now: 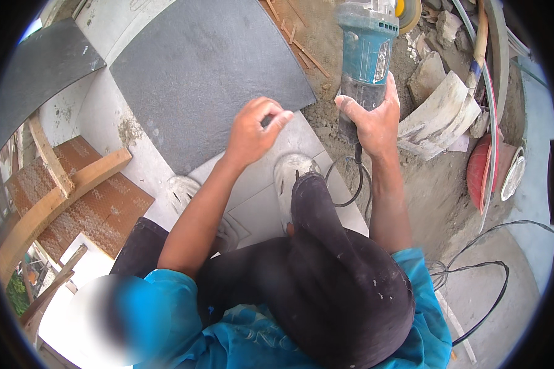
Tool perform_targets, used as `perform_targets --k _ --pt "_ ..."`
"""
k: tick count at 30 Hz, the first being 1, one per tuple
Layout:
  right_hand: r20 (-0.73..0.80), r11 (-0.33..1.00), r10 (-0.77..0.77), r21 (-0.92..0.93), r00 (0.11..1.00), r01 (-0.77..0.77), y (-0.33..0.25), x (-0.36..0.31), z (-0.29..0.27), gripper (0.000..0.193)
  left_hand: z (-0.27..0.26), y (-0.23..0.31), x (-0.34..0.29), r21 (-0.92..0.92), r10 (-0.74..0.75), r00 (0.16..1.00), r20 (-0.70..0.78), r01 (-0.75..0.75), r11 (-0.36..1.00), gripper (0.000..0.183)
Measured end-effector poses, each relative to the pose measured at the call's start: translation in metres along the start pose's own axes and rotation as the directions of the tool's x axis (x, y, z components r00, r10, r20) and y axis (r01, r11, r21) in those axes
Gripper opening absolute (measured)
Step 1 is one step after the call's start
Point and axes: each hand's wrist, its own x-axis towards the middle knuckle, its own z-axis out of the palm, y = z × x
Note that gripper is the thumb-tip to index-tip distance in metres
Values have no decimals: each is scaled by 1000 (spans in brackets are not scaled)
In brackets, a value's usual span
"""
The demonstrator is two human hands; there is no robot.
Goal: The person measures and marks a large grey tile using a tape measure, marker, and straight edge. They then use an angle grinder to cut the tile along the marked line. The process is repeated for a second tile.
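Over rubble-strewn ground (428, 197), we see the right hand (375, 120) gripping the teal grinder (364, 52), upper right, its label (382, 61) illegible to us; the left hand (255, 132), upper centre, curls above the dark slab (197, 74), contents unclear; we judge the step tool-handling, any next move calling for a firm grip.

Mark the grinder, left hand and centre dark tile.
Grinder (365, 60), head view: teal housing.
Left hand (252, 131), head view: back of the hand.
Centre dark tile (204, 80), head view: middle of its top face.
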Motion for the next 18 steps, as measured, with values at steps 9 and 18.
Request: perform_targets --k 9,18 --pt "-60 1000 12 -15 998 -13 -1 -9 -1 69 68 48 -6 94 170 975 146 -185 978 36" --pt "-110 970 155 -169 982 -172 10 -13 2 89 84 39 -4 54 -12 988 151 4 999 32"
